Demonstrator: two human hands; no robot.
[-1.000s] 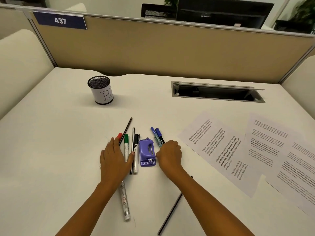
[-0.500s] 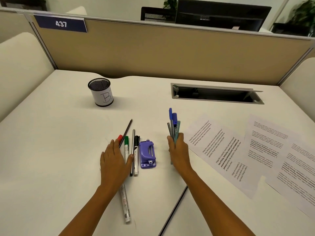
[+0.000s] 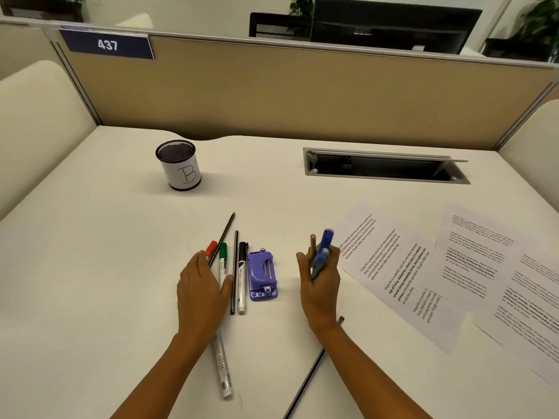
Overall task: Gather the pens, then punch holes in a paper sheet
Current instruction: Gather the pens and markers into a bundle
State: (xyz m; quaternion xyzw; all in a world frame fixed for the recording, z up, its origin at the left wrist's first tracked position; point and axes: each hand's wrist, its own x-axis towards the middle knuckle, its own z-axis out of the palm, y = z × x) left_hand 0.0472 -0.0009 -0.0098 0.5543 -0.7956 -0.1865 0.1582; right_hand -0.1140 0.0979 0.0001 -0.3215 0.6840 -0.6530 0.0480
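Note:
My right hand [image 3: 320,285] grips a small bunch of pens [image 3: 323,252], blue caps pointing up, lifted off the desk beside the printed sheets [image 3: 402,267]. My left hand [image 3: 201,291] lies flat on the red-capped marker [image 3: 222,367] and the green-capped marker [image 3: 223,261]. Right of it lie a thin dark pencil [image 3: 225,234], a slim black pen [image 3: 234,267] and a black-capped marker [image 3: 242,273]. The purple hole punch [image 3: 261,275] sits between my hands. Another dark pencil [image 3: 305,385] lies under my right forearm.
A black mesh pen cup [image 3: 180,164] labelled B stands at the back left. A cable slot [image 3: 384,167] is sunk into the desk at the back right. More printed sheets [image 3: 499,282] overlap on the right. A partition wall [image 3: 302,92] closes the back.
My right hand picked the blue pens off the desk beside the punch, swung them rightward and upright, then drew them in closer. My left hand has stayed on the markers.

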